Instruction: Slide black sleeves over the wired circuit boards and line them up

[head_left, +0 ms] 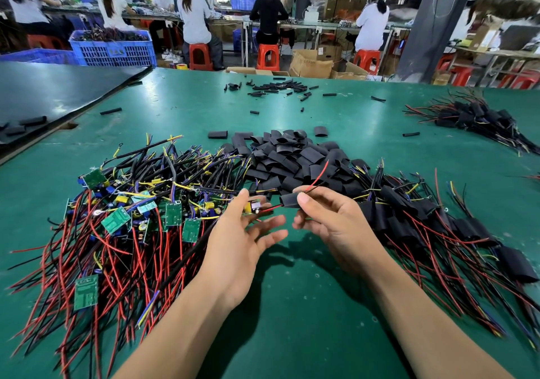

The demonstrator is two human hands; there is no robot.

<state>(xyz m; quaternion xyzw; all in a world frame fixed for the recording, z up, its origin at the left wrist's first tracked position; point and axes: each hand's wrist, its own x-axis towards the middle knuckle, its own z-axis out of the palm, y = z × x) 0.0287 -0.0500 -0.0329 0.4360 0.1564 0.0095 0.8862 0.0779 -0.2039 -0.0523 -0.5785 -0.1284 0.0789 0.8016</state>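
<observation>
Black sleeve (287,200), centre frame, is pinched by right hand (330,223); red/black leads (320,174) are threaded through and poke out its upper end. Circuit board (252,206), just left of the sleeve mouth, is pinched at left hand (233,250) fingertips, other fingers splayed.

Risks: yellow part likely to be snagged on the flattened mouth; leads kinked if pulled hard.

Sleeve: matte flat tubing. Board: rigid, component-studded.

Loose sleeve pile (286,156) is seen behind, bare-board tangle (117,212) left, sleeved units (409,221) right, all on green bench (292,305).

table mat (292,305): green | sleeves (287,156): black | circuit boards (115,220): green | wires (140,261): red, black, yellow
</observation>
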